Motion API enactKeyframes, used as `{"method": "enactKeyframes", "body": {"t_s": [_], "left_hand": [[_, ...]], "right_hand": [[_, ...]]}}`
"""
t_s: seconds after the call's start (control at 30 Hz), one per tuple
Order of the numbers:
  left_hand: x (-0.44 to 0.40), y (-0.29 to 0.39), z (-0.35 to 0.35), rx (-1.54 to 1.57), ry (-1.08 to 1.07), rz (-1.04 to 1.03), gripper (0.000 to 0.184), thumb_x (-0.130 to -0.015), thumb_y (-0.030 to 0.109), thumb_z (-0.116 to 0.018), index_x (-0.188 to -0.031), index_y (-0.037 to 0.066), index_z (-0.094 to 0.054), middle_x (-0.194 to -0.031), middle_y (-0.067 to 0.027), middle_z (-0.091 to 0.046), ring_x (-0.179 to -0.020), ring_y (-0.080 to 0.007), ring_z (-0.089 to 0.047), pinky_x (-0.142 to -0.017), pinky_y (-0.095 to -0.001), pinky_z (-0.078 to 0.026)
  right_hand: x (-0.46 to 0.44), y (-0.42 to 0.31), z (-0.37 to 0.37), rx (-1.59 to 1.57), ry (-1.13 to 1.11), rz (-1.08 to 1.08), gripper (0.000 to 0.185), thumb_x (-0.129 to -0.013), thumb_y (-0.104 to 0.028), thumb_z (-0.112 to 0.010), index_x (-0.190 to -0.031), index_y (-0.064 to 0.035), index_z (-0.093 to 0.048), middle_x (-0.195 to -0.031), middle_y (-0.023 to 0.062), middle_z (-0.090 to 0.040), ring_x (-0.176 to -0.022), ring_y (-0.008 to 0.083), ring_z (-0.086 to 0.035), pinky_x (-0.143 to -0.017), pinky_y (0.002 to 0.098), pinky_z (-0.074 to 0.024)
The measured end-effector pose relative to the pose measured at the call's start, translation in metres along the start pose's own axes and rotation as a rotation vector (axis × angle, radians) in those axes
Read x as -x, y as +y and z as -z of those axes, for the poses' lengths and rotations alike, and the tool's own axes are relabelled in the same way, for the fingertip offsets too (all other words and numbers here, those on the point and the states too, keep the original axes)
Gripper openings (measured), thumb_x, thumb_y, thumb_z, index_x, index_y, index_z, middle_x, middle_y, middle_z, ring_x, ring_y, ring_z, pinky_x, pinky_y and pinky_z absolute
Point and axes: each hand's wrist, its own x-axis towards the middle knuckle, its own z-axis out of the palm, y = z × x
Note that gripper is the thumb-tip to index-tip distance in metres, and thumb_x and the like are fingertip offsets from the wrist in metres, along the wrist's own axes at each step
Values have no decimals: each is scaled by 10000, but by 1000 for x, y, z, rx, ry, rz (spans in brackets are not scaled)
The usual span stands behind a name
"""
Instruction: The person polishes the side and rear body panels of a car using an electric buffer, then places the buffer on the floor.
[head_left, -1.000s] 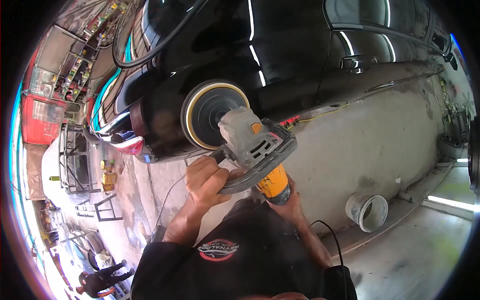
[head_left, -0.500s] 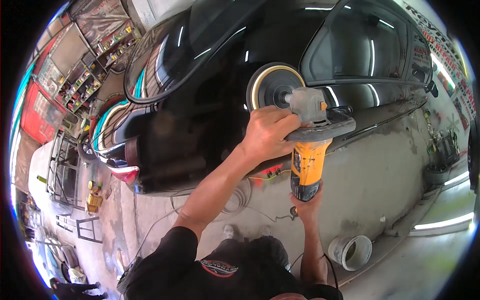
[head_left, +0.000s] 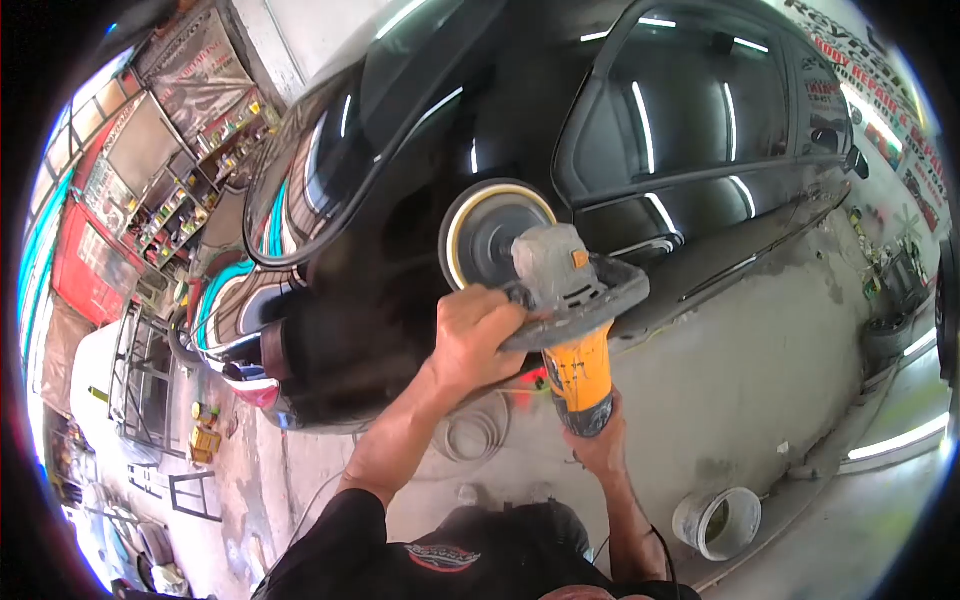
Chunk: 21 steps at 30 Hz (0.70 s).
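Note:
A yellow and grey polisher (head_left: 580, 370) with a round pad (head_left: 490, 235) is held over the rear side panel of a glossy black car (head_left: 400, 320). My left hand (head_left: 472, 335) wraps round the front handle beside the pad. Around the dark rear end of the yellow body, my right hand (head_left: 602, 440) is closed, its fingers partly hidden by the tool. The pad's face is toward the paint just behind the rear side window; whether it touches cannot be made out.
A white bucket (head_left: 717, 523) lies at the lower right. Coiled hose (head_left: 475, 432) rests on the floor below the car. Yellow containers (head_left: 204, 442), a metal frame (head_left: 195, 497) and shelves (head_left: 180, 205) are at the left. Tyres (head_left: 885, 338) stand at the right.
Compared with one second ago, the polisher is higher on the panel, near the rear window. Since half a second ago it has moved left and down in view, with both hands on it.

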Motion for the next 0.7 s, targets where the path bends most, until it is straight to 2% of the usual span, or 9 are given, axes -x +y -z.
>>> {"method": "enactKeyframes", "body": {"t_s": [0.1,0.2,0.27,0.33,0.37,0.4,0.47,0.6,0.7], "left_hand": [[-57,-11,-2,-15,59,-66,233,-646,35,-797,-729,64,-581,-664,-103,-569,-589,-320,-592,-522,-407,-459],[-119,-32,-7,-34,92,-83,227,-671,86,-787,-823,62,-620,-712,-121,-620,-662,-353,-649,-586,-437,-517],[-160,-38,-12,-37,84,-57,242,-689,128,-780,-890,73,-656,-760,-123,-668,-716,-345,-688,-625,-439,-546],[-187,-46,-15,5,144,-29,254,-702,174,-782,-931,107,-695,-770,-111,-708,-711,-328,-711,-632,-440,-564],[-192,-60,-22,-4,246,-63,252,-670,186,-785,-896,112,-702,-719,-112,-693,-689,-336,-705,-638,-450,-563],[-192,-56,-13,-73,176,-6,302,-650,138,-796,-940,85,-729,-807,-140,-723,-756,-337,-717,-696,-418,-578],[-181,-58,-13,-23,304,21,258,-625,136,-793,-864,84,-709,-748,-135,-702,-712,-352,-700,-663,-432,-563],[-127,-54,8,-18,365,87,238,-593,114,-807,-780,89,-661,-708,-121,-670,-677,-367,-674,-619,-438,-536],[-63,-43,37,0,347,100,235,-595,89,-809,-766,95,-649,-691,-94,-645,-639,-351,-657,-575,-417,-510]], "right_hand": [[-35,-38,12,-13,40,37,957,-668,-95,-877,-1475,7,-373,-1229,181,-662,-1152,269,-650,-1002,395,-506],[-80,-58,17,9,144,283,954,-663,-60,-875,-1477,-2,-382,-1154,135,-659,-1079,273,-650,-999,400,-505],[-112,-81,25,42,174,368,886,-683,11,-846,-1455,-20,-412,-1106,99,-642,-960,243,-656,-848,390,-568],[-128,-104,29,-117,147,217,816,-686,53,-835,-1402,-31,-453,-1182,113,-611,-1029,219,-615,-921,376,-522],[-131,-124,26,-166,129,177,808,-691,71,-824,-1404,-33,-457,-1177,105,-608,-996,207,-620,-882,365,-533],[-130,-134,23,-208,116,125,801,-696,88,-812,-1406,-35,-462,-1173,97,-606,-964,195,-625,-842,354,-544],[-145,-99,24,-187,105,242,828,-698,78,-812,-1432,-22,-441,-1163,89,-608,-905,178,-633,-763,326,-554],[-108,-93,16,100,130,204,905,-682,3,-838,-1473,6,-398,-1267,156,-582,-1107,273,-603,-971,396,-499],[-70,-59,5,329,154,366,924,-671,17,-829,-1479,20,-381,-1268,178,-588,-1128,301,-609,-1007,404,-479]]}}
